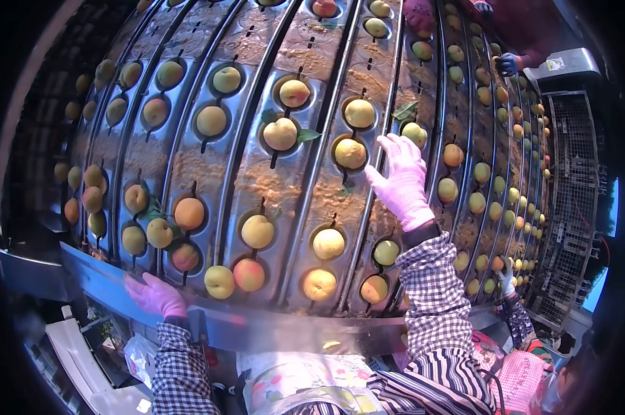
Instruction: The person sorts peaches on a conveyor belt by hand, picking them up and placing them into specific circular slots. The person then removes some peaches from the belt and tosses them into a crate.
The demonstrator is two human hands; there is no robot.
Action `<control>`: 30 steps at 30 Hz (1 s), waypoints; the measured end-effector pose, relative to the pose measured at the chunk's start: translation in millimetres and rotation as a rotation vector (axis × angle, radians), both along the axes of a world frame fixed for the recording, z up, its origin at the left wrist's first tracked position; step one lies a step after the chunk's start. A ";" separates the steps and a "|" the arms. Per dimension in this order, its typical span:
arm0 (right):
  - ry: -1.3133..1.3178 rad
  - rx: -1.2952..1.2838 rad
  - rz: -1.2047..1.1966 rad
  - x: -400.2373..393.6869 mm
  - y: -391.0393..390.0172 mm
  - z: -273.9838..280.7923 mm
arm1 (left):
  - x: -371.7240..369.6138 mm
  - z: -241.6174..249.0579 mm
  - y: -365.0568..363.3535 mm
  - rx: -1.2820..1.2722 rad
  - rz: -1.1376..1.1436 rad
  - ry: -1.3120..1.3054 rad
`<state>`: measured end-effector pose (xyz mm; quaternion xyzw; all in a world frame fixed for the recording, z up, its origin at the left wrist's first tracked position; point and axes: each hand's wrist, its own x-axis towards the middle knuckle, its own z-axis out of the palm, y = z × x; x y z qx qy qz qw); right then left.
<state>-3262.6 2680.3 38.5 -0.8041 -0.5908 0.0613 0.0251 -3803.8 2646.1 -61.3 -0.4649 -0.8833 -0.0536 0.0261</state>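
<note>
My right hand, in a pink glove, reaches over the metal tray conveyor, thumb and fingers apart. Its fingertips overlap the lower edge of a greenish peach in this view, with a leaf just above. Left of the thumb, a yellow peach sits in its cup. My left hand, also gloved in pink, is open with fingers stretched out over the metal side rail. A reddish peach lies close by, beside a yellow one.
Peaches sit in rows of cups, with brown pulp smeared between them. Across the belt is another person's dark-gloved hand; to my right, another person's gloved hand touches fruit. A wire mesh panel stands at the far right.
</note>
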 end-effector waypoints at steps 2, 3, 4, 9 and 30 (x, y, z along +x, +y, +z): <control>0.026 -0.064 0.039 -11.1 13.9 -6.9 | 4.8 5.3 1.4 -0.006 0.000 -0.009; 0.034 -0.062 0.044 -12.3 16.8 -15.0 | 6.5 6.9 2.1 -0.008 0.002 -0.014; 0.042 -0.059 0.052 -12.7 18.6 -24.9 | 7.8 7.4 2.1 -0.007 0.007 -0.017; -0.070 -0.043 0.078 -25.7 29.2 -26.3 | 7.4 9.3 2.2 -0.022 0.005 -0.019; -0.140 -0.011 0.167 -26.5 22.7 -31.9 | 22.1 21.6 6.3 -0.030 0.022 -0.017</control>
